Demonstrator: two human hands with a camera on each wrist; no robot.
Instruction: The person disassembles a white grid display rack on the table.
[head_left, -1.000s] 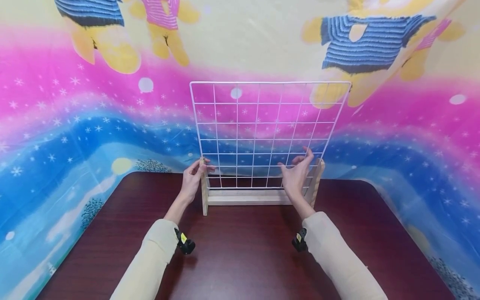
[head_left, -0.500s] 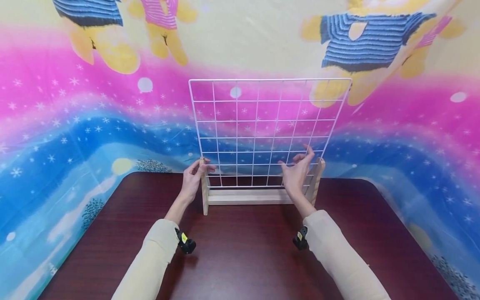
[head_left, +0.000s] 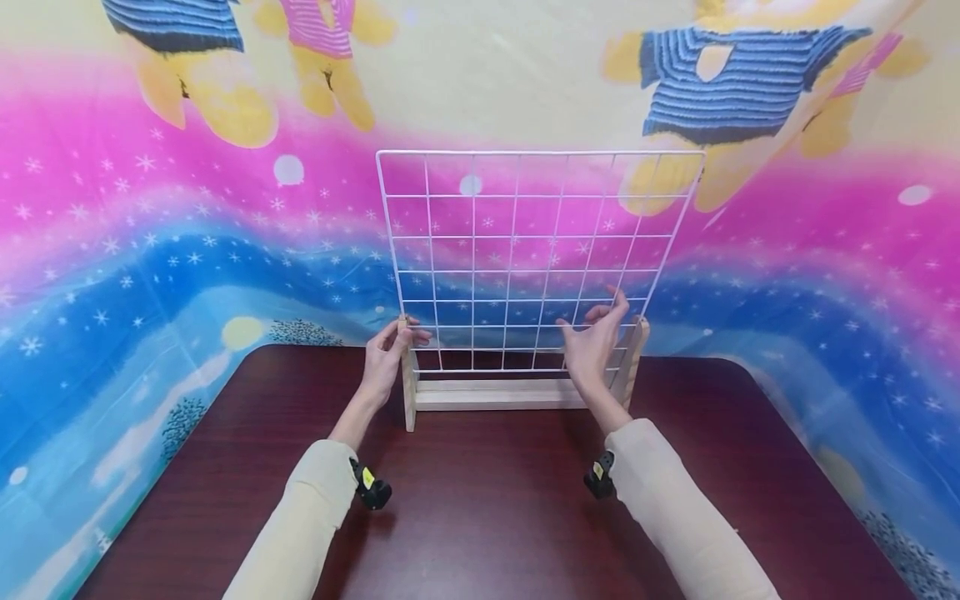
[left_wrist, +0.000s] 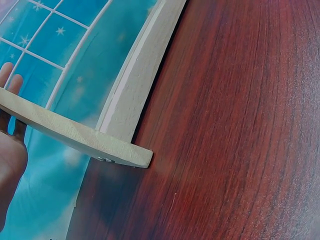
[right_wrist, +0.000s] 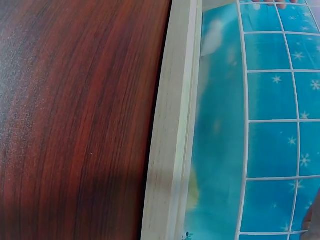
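A white wire grid [head_left: 540,152] stands upright above a pale wooden stand [head_left: 495,396], between its two side posts. My left hand [head_left: 381,360] grips the left post [head_left: 408,387] near its top, with fingertips reaching past it to the grid. In the left wrist view, those fingertips [left_wrist: 17,82] lie at the wires, beyond the post. My right hand [head_left: 592,354] is at the grid's lower right, beside the right post [head_left: 633,358]. Its thumb points left, well apart from the raised forefinger. In the right wrist view, the grid's bottom wire [right_wrist: 247,130] runs apart from the wooden crossbar [right_wrist: 167,130].
A dark red wood-grain table [head_left: 480,517] bears the stand. Behind and at both sides hangs a printed cloth [head_left: 112,275] in pink, blue and cream. Black wrist-worn devices [head_left: 372,487] sit at the cuffs of the light sleeves [head_left: 675,500].
The grid has shifted slightly upward in the head view, top wire and bottom wire alike. My right forefinger has risen a little. My left hand and the stand hold nearly the same place.
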